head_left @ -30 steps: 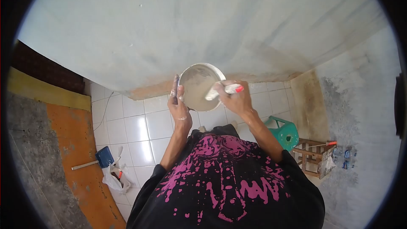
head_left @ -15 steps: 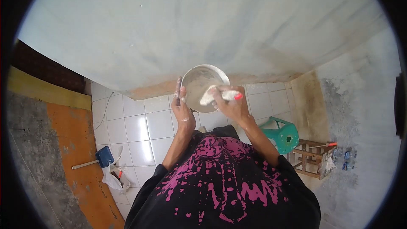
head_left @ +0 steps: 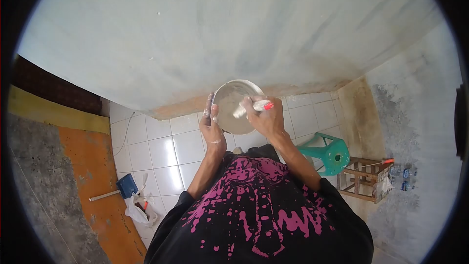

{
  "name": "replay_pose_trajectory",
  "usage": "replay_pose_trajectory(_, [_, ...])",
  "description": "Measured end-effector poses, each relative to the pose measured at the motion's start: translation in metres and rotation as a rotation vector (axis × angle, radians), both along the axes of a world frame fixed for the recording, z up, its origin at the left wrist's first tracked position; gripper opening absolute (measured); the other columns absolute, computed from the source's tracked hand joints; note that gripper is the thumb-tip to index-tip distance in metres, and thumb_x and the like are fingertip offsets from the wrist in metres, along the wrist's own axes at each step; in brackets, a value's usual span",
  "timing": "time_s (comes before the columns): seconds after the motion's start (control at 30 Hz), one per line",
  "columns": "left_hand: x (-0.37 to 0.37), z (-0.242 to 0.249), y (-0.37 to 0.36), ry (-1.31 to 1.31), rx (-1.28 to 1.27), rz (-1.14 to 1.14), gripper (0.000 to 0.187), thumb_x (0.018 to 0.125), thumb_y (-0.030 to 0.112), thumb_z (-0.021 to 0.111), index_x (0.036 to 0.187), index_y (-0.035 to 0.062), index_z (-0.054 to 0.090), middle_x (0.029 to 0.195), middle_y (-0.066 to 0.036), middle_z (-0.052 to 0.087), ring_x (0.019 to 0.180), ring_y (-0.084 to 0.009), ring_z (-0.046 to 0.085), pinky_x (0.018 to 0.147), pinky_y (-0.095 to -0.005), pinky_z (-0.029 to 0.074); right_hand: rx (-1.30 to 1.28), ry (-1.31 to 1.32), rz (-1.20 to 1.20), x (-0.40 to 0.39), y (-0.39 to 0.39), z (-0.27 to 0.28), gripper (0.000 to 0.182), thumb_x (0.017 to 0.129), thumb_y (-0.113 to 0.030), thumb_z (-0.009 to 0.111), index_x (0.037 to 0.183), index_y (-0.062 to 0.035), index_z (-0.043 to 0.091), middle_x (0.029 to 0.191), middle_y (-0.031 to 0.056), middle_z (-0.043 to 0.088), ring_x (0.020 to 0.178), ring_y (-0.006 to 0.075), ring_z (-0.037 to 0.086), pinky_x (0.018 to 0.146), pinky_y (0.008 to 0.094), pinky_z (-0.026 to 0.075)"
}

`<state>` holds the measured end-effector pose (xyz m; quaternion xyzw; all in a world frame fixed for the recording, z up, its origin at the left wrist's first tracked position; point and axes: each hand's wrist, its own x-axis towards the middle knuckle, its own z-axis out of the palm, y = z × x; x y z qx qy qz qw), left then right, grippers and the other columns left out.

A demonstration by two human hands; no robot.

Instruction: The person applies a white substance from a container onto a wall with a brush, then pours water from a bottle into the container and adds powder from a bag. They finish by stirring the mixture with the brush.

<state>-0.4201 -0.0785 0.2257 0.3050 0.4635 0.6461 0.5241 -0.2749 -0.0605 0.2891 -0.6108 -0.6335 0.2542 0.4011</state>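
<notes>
A round white bucket (head_left: 218, 91), coated inside with pale paint (head_left: 227, 112), is held up in front of my body. My left hand (head_left: 213, 129) grips its left side, with paint-smeared fingers along the rim. In my right hand (head_left: 267, 120) is a paintbrush (head_left: 240, 111), its pale handle ending in a red tip. The brush head points down and left over the bucket's opening, and both brush and fingers carry white smears.
A pale wall (head_left: 195, 34) rises just ahead. At right stand a green plastic stool (head_left: 332, 154) and a wooden stool-like frame (head_left: 359, 178). A blue dustpan (head_left: 127, 186) and a white plastic bag (head_left: 139, 210) lie on the tiled floor (head_left: 161, 151) at left.
The paintbrush has turned, so its head looks narrower and points more down into the bucket. My hands and the bucket sit slightly lower in view, and the surroundings have shifted a little.
</notes>
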Motion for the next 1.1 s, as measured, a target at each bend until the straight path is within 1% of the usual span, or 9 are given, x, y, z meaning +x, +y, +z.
replay_pose_trajectory(0.13, [0.002, 0.003, -0.003, -0.101, -0.040, -0.007, 0.059, 0.098, 0.036, 0.058, 0.142, -0.0020, 0.046, 0.135, -0.011, 0.055, 0.115, -0.0160, 0.054, 0.097, -0.0296, 0.043, 0.029, 0.281, 0.043, -0.014, 0.002, -0.001, 0.028, 0.087, -0.023, 0.066, 0.069, -0.0012, 0.065, 0.060, 0.0172, 0.061, 0.051, 0.0304, 0.061, 0.049, 0.0380, 0.045])
replay_pose_trajectory(0.23, [0.007, 0.003, -0.004, -0.151, -0.024, -0.019, 0.057, 0.099, 0.034, 0.057, 0.141, -0.0023, 0.046, 0.135, -0.011, 0.055, 0.117, -0.0162, 0.053, 0.098, -0.0307, 0.043, 0.067, -0.052, 0.183, -0.005, -0.012, 0.005, 0.026, 0.087, -0.023, 0.065, 0.071, -0.0023, 0.066, 0.062, 0.0176, 0.062, 0.056, 0.0321, 0.063, 0.053, 0.0366, 0.048])
replay_pose_trajectory(0.37, [0.003, 0.008, -0.007, -0.074, -0.040, -0.036, 0.062, 0.097, 0.037, 0.058, 0.143, -0.0022, 0.043, 0.138, -0.013, 0.052, 0.122, -0.0196, 0.051, 0.103, -0.0336, 0.041, -0.137, -0.058, 0.027, -0.002, -0.005, 0.005, 0.026, 0.087, -0.023, 0.065, 0.071, -0.0028, 0.067, 0.063, 0.0178, 0.062, 0.059, 0.0330, 0.064, 0.056, 0.0378, 0.049])
replay_pose_trajectory(0.5, [0.006, 0.008, -0.003, -0.124, -0.002, -0.023, 0.055, 0.100, 0.032, 0.056, 0.141, -0.0023, 0.046, 0.136, -0.012, 0.054, 0.118, -0.0172, 0.053, 0.102, -0.0319, 0.042, 0.246, 0.097, 0.190, 0.003, -0.014, 0.001, 0.026, 0.087, -0.023, 0.064, 0.071, -0.0038, 0.068, 0.059, 0.0162, 0.061, 0.053, 0.0329, 0.062, 0.052, 0.0375, 0.048])
replay_pose_trajectory(0.6, [0.003, 0.007, -0.002, -0.036, 0.012, -0.008, 0.061, 0.098, 0.036, 0.057, 0.142, -0.0036, 0.043, 0.138, -0.014, 0.051, 0.122, -0.0197, 0.051, 0.104, -0.0344, 0.040, -0.212, 0.032, 0.125, 0.025, -0.006, 0.015, 0.023, 0.087, -0.023, 0.065, 0.075, -0.0048, 0.072, 0.062, 0.0165, 0.064, 0.056, 0.0327, 0.064, 0.054, 0.0360, 0.050])
replay_pose_trajectory(0.73, [-0.001, 0.007, 0.002, -0.087, 0.014, -0.021, 0.057, 0.099, 0.034, 0.056, 0.141, -0.0036, 0.046, 0.139, -0.013, 0.052, 0.124, -0.0188, 0.050, 0.106, -0.0337, 0.038, 0.024, 0.139, 0.189, 0.006, -0.009, 0.004, 0.024, 0.087, -0.023, 0.064, 0.075, -0.0044, 0.072, 0.060, 0.0142, 0.064, 0.053, 0.0277, 0.065, 0.052, 0.0361, 0.049])
replay_pose_trajectory(0.97, [-0.003, -0.004, 0.000, -0.043, -0.027, -0.059, 0.060, 0.098, 0.037, 0.058, 0.141, -0.0034, 0.046, 0.141, -0.014, 0.050, 0.129, -0.0208, 0.045, 0.110, -0.0358, 0.032, -0.095, 0.210, 0.191, 0.023, 0.002, 0.001, 0.024, 0.087, -0.023, 0.064, 0.075, -0.0048, 0.072, 0.059, 0.0155, 0.063, 0.050, 0.0287, 0.061, 0.051, 0.0353, 0.047])
replay_pose_trajectory(1.0, [-0.004, -0.004, -0.001, -0.040, -0.030, -0.065, 0.060, 0.098, 0.037, 0.058, 0.141, -0.0034, 0.046, 0.141, -0.014, 0.050, 0.129, -0.0208, 0.045, 0.110, -0.0358, 0.032, -0.089, 0.023, 0.293, 0.024, 0.004, 0.000, 0.024, 0.090, -0.021, 0.064, 0.085, 0.0003, 0.074, 0.060, 0.0093, 0.067, 0.050, 0.0115, 0.063, 0.048, 0.0265, 0.049])
replay_pose_trajectory(1.1, [-0.002, -0.001, -0.002, -0.037, -0.041, -0.113, 0.070, 0.095, 0.042, 0.059, 0.144, -0.0034, 0.041, 0.137, -0.016, 0.051, 0.123, -0.0218, 0.051, 0.104, -0.0355, 0.041, -0.012, -0.019, 0.426, 0.034, 0.024, 0.009, 0.022, 0.089, -0.019, 0.064, 0.083, 0.0005, 0.073, 0.061, 0.0103, 0.068, 0.050, 0.0112, 0.064, 0.048, 0.0261, 0.049])
